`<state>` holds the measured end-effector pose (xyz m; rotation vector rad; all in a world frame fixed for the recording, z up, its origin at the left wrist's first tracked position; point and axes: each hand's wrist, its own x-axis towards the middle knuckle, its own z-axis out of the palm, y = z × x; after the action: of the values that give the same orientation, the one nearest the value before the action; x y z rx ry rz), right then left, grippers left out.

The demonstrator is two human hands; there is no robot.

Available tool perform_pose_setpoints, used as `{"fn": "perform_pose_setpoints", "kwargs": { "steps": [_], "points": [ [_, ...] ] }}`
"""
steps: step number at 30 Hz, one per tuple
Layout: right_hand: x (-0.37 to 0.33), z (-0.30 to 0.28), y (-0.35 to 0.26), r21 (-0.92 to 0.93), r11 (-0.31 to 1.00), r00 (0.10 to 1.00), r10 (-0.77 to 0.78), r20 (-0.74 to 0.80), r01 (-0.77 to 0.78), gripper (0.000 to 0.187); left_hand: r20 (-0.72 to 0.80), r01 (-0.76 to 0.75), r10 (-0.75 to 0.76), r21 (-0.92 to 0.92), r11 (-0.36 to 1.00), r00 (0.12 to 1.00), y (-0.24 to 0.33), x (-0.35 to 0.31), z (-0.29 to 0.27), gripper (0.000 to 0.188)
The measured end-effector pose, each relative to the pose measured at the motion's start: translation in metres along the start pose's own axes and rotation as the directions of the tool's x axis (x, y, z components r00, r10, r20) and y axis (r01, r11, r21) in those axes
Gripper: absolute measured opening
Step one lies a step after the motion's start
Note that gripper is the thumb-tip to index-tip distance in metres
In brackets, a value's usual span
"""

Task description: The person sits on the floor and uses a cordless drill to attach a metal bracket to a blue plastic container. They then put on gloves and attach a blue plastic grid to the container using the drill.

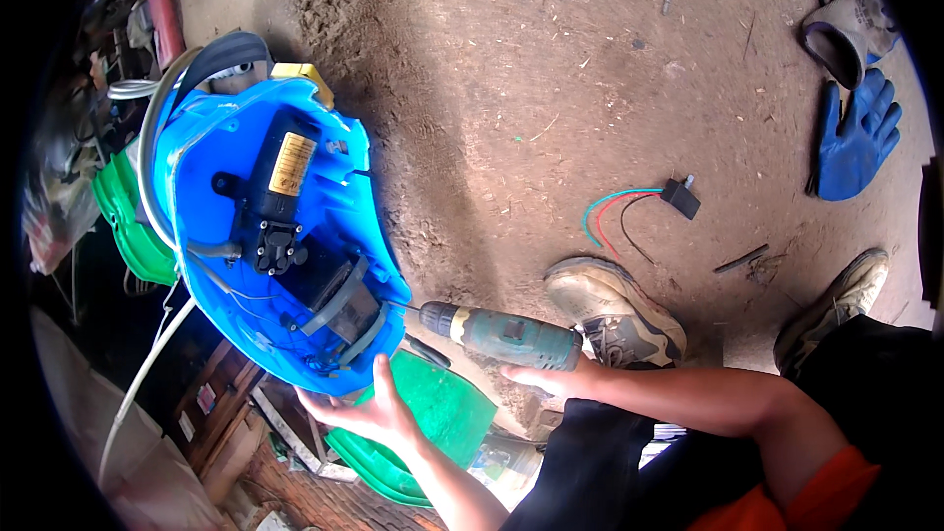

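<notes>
A blue plastic housing [379, 236], hollow side up, stands at the left with a black pump [280, 192] inside. Lower in it sits a dark battery block [344, 310] with grey straps across. My left hand [379, 411] grips the lower rim, thumb raised along the edge and fingers partly hidden underneath. In my right hand [556, 374] is a green and black cordless drill [506, 334], held level. Its thin bit points left and meets the housing's right wall near the battery block; whether it has gone in, I cannot tell.
A small black switch [680, 199] with coloured wires lies on the dirt floor by my shoe [615, 300]. A blue glove [858, 138] is at the right. Below the housing sits a green plastic lid [442, 413]. A grey hose [147, 157] loops along the housing's left side.
</notes>
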<state>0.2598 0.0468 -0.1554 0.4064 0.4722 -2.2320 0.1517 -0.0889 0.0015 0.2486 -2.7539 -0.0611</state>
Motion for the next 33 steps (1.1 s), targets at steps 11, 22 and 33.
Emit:
{"fn": "perform_pose_setpoints", "kwargs": {
  "steps": [11, 22, 33],
  "points": [
    [0.003, -0.004, 0.001, 0.014, 1.0, 0.999, 0.016, -0.043, -0.016, 0.037, -0.091, 0.132, -0.125, 0.066, 0.989, 0.988, -0.008, -0.016, -0.009, 0.091],
    [0.004, -0.006, 0.001, 0.029, 0.997, 0.996, 0.079, -0.038, -0.078, 0.037, 0.739, 0.528, -0.352, -0.663, -0.53, 0.574, 0.003, -0.004, 0.012, 0.135],
    [0.006, -0.007, 0.001, 0.074, 0.995, 0.997, 0.071, -0.036, -0.068, 0.035, 0.71, 0.524, -0.445, -0.704, -0.479, 0.546, 0.0, 0.022, 0.027, 0.102]
  ]
}}
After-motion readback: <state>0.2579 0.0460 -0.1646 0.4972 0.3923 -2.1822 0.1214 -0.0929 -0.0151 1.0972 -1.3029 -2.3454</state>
